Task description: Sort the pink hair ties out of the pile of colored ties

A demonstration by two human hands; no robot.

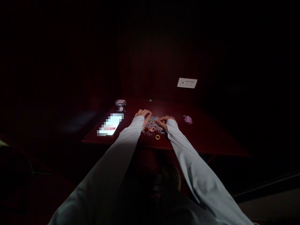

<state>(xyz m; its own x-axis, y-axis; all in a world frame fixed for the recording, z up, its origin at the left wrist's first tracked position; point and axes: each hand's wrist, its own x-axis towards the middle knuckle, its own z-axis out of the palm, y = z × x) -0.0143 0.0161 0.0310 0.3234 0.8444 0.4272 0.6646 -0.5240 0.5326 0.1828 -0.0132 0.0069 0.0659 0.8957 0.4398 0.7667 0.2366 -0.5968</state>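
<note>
A loose pile of small colourful hair ties [152, 128] lies on the dark red table, in pink, yellow, purple, green and blue. My left hand [143, 113] arches over the pile's far left side, its fingers bent and the thumb held apart from them. At the right side of the pile, my right hand [164, 120] has its thumb and fingertips drawn together; what sits between them is too small to make out. A yellow hair tie [157, 137] lies at the pile's near edge. Off to the right is a separate little heap of purple hair ties [187, 119].
To the left, a lit phone [110, 125] with a blurred-out screen lies on the table [211, 137]. Behind it stands a clear round jar [120, 105] with a lid. One green hair tie [150, 100] sits near the back wall, which carries a white socket plate [187, 82].
</note>
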